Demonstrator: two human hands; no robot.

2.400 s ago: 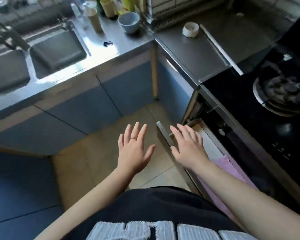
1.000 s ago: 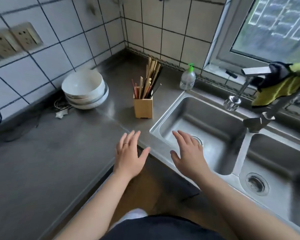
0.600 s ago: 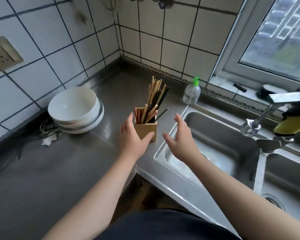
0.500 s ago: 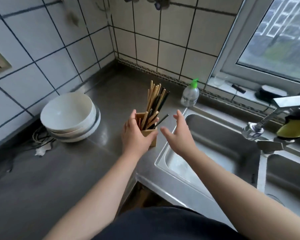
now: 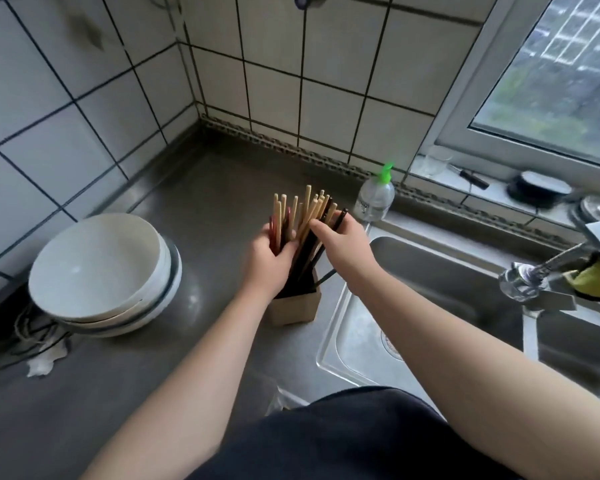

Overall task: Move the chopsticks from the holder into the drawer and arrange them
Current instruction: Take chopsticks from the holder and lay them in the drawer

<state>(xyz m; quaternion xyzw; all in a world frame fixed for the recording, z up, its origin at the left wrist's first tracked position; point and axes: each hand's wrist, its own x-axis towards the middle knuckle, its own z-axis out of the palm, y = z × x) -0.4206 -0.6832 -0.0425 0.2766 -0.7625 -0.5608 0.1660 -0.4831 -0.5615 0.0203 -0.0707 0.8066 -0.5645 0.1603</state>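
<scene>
I have both hands on the chopsticks [image 5: 305, 220], which stand bunched in the small wooden holder [image 5: 297, 306] on the steel bench [image 5: 201, 209], near the middle of my view. My left hand [image 5: 269, 258] wraps the bundle from the nine o'clock side, fingers curled round the red and pale sticks and closed on them, with its wrist crossing in front of the holder's top edge. My right hand [image 5: 343, 244] comes in from three o'clock, thumb laid across the front of the darker sticks and the fingers folded behind them, so it too grips the bundle. The stick tips fan out above both hands toward twelve o'clock, and the lower ends sit inside the holder. At nine o'clock from the holder, apart from it, is a stack of white bowls [image 5: 104, 275], with a tangle of cord [image 5: 32, 334] beside it. At one o'clock stands a clear bottle with a green pump [image 5: 376, 195] by the tiled wall. The sink [image 5: 430, 271] lies just beside the holder at three o'clock, and a tap [image 5: 534, 275] with a yellow cloth [image 5: 593, 278] hangs over it further right.
</scene>
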